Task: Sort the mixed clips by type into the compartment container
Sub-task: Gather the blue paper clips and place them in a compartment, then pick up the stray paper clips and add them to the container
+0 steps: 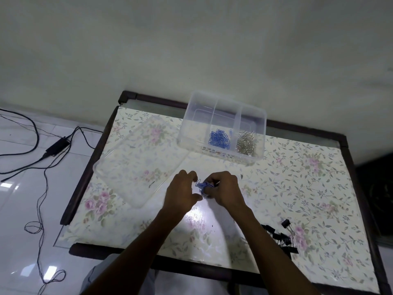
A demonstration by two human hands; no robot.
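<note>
A clear compartment container (pixel 221 107) stands at the table's far side. Its middle compartment holds blue paper clips (pixel 219 139), its right one silver paper clips (pixel 246 143), and its left one looks bare. Both hands meet above the middle of the table. My right hand (pixel 225 191) pinches a small bunch of blue paper clips (pixel 203 185). My left hand (pixel 182 192) is curled beside the bunch, fingertips close to it; whether it holds any clip is unclear. A pile of black binder clips (pixel 280 237) lies near the front right.
The container's clear lid (pixel 136 158) lies flat at the left of the floral-covered table (pixel 308 188). The table has a dark wooden frame. On the white floor to the left lie black cables and a power adapter (pixel 56 146). A wall rises behind the table.
</note>
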